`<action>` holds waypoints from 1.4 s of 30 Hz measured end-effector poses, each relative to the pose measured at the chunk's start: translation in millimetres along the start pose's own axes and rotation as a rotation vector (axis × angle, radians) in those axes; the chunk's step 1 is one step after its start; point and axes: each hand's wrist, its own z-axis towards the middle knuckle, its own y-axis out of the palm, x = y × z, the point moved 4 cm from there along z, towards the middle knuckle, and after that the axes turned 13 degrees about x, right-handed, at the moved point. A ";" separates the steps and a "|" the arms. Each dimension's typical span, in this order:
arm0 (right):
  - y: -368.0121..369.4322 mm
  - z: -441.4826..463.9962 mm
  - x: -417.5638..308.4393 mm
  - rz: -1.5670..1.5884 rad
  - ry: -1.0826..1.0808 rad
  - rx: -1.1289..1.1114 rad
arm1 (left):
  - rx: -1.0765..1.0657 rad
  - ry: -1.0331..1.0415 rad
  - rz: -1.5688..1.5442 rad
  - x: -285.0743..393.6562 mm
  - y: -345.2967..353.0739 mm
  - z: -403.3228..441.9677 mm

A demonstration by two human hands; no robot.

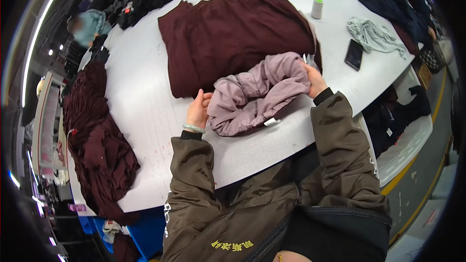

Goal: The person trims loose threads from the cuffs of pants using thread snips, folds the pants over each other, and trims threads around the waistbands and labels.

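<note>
A mauve checked garment (286, 70), bunched into a loose ring, sits at the near side of the table; its exact kind cannot be made out. My right hand (315, 80) grips its right end, beside a small white label. On the left, my left hand (196, 112), with a bangle at the wrist, has its fingers curled at the garment's left edge, partly hidden by the cloth. Another white tag (272, 122) hangs from the lower front edge. Just behind lies a dark maroon garment (233, 31), spread out flat and partly under the mauve cloth.
The white table (141, 116) has a heap of maroon clothing (99, 150) at left. A thread spool (317, 8), a phone (354, 54), pale green cloth (374, 35) and navy garments (391, 5) lie at right. A white bin (412, 153) holds dark clothes. A person (90, 25) is far left.
</note>
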 end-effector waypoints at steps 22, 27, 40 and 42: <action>-88.4 -190.5 42.1 0.105 0.174 -0.053 | 0.013 -0.080 -0.025 -55.5 -66.7 -220.9; -61.3 -191.6 26.4 -0.648 -0.495 0.022 | 0.077 0.339 0.670 -5.0 -27.9 -242.7; -86.8 -237.3 38.4 -0.882 -0.627 0.128 | 0.015 0.586 0.844 78.0 -13.7 -131.7; -81.4 -235.6 25.0 -0.614 -0.555 0.305 | 0.309 0.790 0.629 125.7 -6.3 -43.1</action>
